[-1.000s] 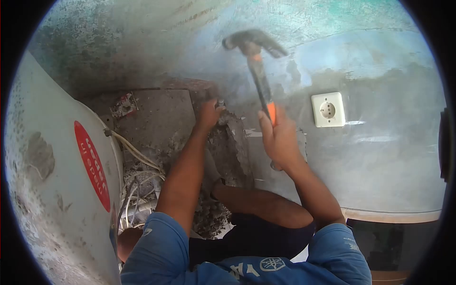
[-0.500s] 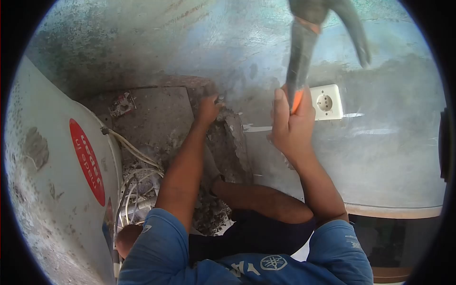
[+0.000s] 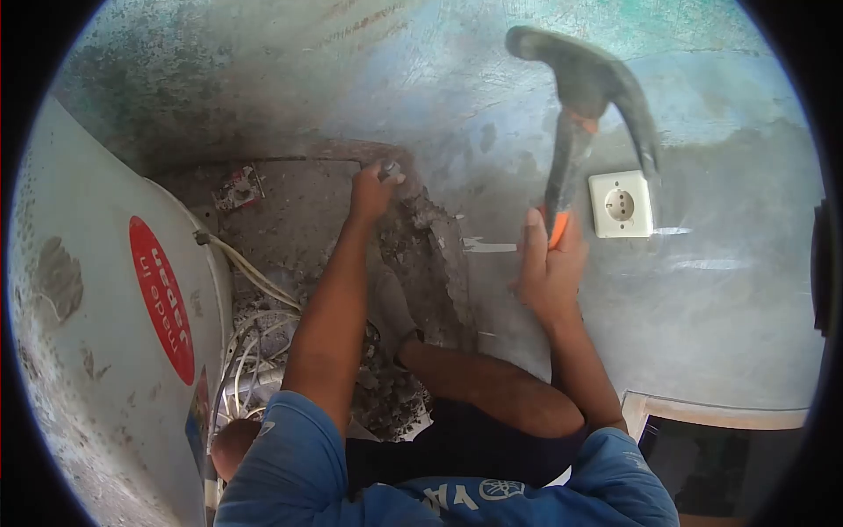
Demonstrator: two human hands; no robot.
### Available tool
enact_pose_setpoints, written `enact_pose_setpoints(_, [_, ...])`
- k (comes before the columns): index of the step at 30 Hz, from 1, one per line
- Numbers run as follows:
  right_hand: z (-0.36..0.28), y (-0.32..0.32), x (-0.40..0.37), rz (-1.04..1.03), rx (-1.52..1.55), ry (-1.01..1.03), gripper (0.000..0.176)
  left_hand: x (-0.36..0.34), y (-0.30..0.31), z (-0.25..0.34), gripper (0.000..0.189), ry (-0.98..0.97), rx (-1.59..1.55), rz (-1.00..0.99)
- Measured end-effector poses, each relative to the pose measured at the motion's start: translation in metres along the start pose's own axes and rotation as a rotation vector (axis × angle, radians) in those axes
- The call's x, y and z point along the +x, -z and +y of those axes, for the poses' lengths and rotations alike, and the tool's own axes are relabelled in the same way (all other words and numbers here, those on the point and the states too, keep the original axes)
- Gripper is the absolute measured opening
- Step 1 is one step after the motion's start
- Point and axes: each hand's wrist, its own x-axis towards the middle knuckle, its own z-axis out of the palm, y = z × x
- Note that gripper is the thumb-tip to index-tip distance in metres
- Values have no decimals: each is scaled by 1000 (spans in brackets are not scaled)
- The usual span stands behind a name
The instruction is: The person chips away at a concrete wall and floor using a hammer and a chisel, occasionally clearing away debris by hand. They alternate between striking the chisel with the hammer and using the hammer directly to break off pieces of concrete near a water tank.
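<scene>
My right hand is closed round the orange and black handle of a claw hammer. The hammer is raised in front of the wall, head up, with its claw curving to the right. Lower on the left, my left hand is closed on a chisel; only its round metal end shows above the fist. The rest of it is hidden by my fingers. That fist is at the base of the wall, beside the broken edge of the concrete. Hammer and chisel are well apart.
A white wall socket sits just right of the hammer. On the left stands a big pale tank with a red label. Loose cables, rubble and a crumpled packet lie on the floor. A framed opening is at lower right.
The hammer's head has come lower into full view, while my right hand has dropped slightly. My left fist keeps its grip near the wall base. The whole view has shifted a little.
</scene>
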Motion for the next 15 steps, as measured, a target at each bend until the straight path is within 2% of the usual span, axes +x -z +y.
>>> enact_pose_setpoints(2, [-3,1,0,61,117,8,18,0,14,17,21,15,-210,-53])
enact_pose_setpoints(4, [-6,-2,-7,39,234,13,16,-3,15,19,21,33,-225,-87])
enact_pose_setpoints(8, [3,-18,-12,-9,231,-50,17,-16,4,7,20,69,-269,-158])
enact_pose_setpoints(10, [5,-21,-11,-39,305,-143,17,-24,0,4,20,83,-263,-155])
enact_pose_setpoints(15, [19,-24,-6,-13,353,-149,14,-31,-1,4,20,98,-235,-147])
